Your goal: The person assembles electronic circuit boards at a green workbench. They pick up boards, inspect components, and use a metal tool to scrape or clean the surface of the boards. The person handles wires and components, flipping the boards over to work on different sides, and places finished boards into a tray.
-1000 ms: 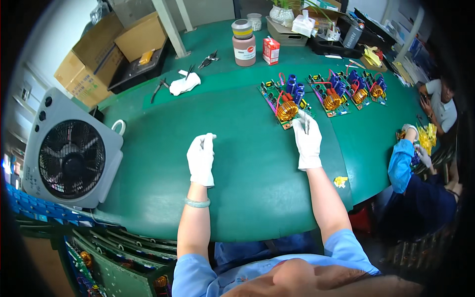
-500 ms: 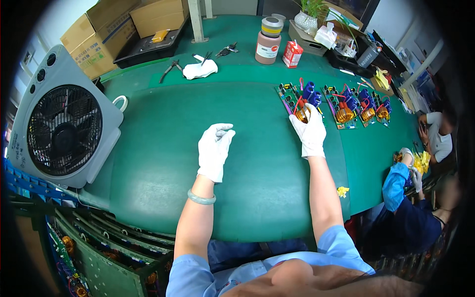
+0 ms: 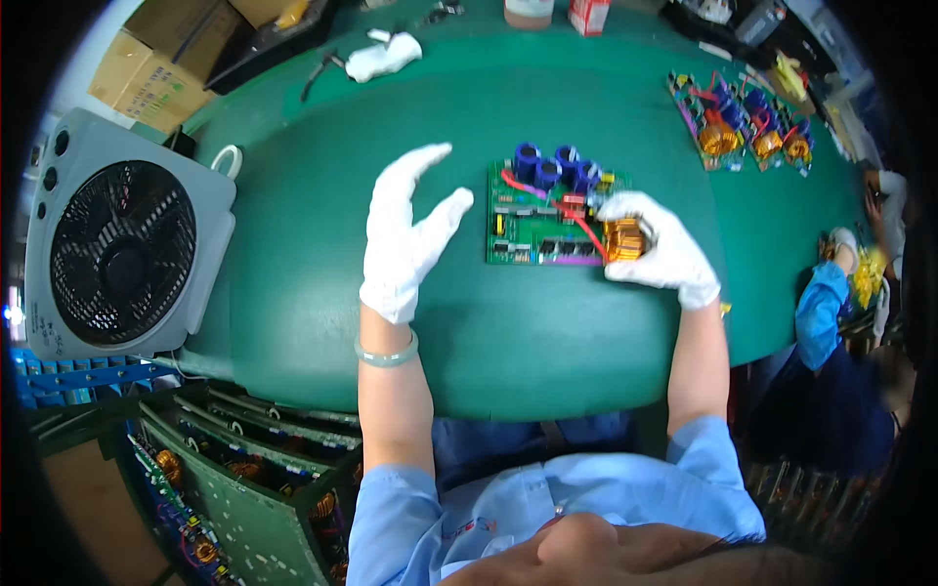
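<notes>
A green circuit board (image 3: 528, 227) with blue capacitors, red wires and a copper-wound coil is in front of me at mid-table. My right hand (image 3: 664, 249), in a white glove, grips it at the coil (image 3: 623, 240) on its right side. Left of the board, my gloved left hand (image 3: 405, 230) is raised with thumb and fingers apart, holding nothing. Whether the board rests on the mat or is slightly lifted, I cannot tell.
Several similar boards (image 3: 723, 137) stand at the far right. A grey box fan (image 3: 127, 244) is at the left, a white cloth with pliers (image 3: 381, 59) at the back. Below left, a rack (image 3: 244, 508) holds more boards. Another person's blue sleeve (image 3: 821, 313) shows at right.
My right hand has brought the board from the back right toward the middle, and the board has turned. My left hand has opened. The view has tilted down.
</notes>
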A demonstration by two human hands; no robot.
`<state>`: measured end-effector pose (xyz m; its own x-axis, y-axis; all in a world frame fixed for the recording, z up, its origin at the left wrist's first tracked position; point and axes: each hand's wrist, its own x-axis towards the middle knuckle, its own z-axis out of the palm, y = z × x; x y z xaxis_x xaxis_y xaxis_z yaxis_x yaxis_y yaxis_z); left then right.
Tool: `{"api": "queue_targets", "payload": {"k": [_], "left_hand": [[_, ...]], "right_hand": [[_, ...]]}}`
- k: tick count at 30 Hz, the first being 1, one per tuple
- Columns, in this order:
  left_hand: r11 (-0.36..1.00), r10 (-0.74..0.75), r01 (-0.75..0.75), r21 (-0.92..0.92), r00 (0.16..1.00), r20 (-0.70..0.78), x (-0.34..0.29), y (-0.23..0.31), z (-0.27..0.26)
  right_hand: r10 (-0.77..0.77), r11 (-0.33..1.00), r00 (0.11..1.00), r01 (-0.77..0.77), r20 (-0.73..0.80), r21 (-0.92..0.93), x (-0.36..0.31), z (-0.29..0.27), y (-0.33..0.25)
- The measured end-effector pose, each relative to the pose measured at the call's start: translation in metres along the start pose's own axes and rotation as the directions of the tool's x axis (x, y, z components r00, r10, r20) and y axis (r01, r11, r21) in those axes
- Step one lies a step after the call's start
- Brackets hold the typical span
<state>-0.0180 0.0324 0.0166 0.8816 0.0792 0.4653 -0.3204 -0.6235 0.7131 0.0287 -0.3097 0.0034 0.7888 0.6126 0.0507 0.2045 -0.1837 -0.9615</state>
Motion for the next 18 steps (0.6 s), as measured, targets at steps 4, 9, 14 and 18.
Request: {"api": "queue_targets", "payload": {"k": [4,9,14,18], "left_hand": [[0.998,0.043,-0.045,0.051,0.998,0.035,0.000,-0.006,0.003],[0.992,-0.115,0.116,0.050,0.993,-0.015,0.001,-0.007,0.010],[0.966,-0.254,0.253,-0.045,0.967,-0.021,0.000,-0.006,0.010],[0.956,-0.211,0.216,-0.200,0.976,0.049,-0.003,-0.002,0.002]], "right_hand": [[0.037,0.997,0.999,-0.036,0.019,-0.072,0.005,-0.001,-0.011],[-0.013,0.950,0.998,-0.007,-0.063,-0.312,0.000,0.004,-0.009],[-0.116,0.925,0.992,0.092,-0.045,-0.368,0.001,0.001,-0.001],[-0.081,0.995,0.996,0.083,0.028,-0.055,-0.006,-0.002,-0.017]]}}
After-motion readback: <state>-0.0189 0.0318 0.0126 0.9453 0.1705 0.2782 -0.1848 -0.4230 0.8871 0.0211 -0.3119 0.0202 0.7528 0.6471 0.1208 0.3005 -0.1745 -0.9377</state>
